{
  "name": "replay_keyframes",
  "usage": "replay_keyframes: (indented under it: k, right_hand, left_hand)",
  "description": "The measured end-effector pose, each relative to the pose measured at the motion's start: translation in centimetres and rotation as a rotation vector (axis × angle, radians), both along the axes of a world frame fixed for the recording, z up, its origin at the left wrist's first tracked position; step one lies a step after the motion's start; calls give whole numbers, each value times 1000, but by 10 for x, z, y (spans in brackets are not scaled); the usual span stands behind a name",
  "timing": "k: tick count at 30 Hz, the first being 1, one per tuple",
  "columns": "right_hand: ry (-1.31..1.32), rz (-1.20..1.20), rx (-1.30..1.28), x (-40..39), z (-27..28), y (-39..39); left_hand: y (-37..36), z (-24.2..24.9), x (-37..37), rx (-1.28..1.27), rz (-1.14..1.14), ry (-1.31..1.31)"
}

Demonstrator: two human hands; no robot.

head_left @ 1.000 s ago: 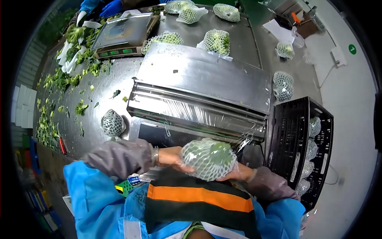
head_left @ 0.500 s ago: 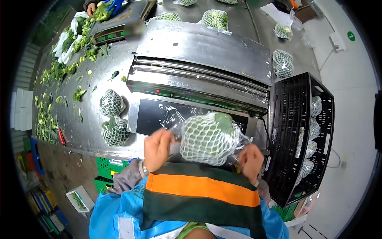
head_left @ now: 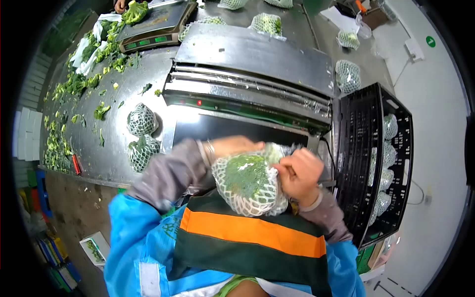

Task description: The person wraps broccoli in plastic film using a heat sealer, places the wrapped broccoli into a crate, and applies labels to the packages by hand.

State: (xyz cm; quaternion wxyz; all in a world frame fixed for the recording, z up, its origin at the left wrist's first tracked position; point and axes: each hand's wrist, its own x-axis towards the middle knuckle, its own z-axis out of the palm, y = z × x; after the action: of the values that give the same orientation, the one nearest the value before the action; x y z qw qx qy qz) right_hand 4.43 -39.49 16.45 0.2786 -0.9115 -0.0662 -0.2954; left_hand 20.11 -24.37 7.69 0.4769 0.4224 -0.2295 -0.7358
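A broccoli head [head_left: 245, 180] in a white foam net and clear plastic film is held up against my apron, with part of its green crown facing me. My left hand [head_left: 236, 145] reaches across its far side and is closed against it; the fingertips are partly hidden and blurred. At the right side, my right hand [head_left: 301, 173] is curled, thumb and fingers pinching the plastic film at the net's edge. Just beyond lies the dark plate [head_left: 222, 127] of the wrapping machine [head_left: 247, 94], which has metal rollers.
Two netted broccoli heads [head_left: 142, 120] sit on the metal table [head_left: 123, 89] at left. A black crate [head_left: 358, 163] with several wrapped heads stands at right. Trimmings [head_left: 59, 143], a red-handled knife [head_left: 75, 164], and a scale [head_left: 153, 42] are further left; another person's hand [head_left: 119, 6] shows behind.
My hands have come from either side of the broccoli to close in on it. The broccoli has turned and moved slightly toward me. At the scale, the blue-gloved hand has left view.
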Motion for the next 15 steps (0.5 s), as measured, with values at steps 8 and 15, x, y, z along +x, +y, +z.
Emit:
replay_keyframes:
  k: [8, 15]
  right_hand:
    - [266, 690, 353, 20, 43, -34]
    - [927, 917, 852, 55, 14, -5]
  left_hand:
    - [10, 63, -24, -87, -117, -28]
    - [20, 83, -56, -92, 83, -97]
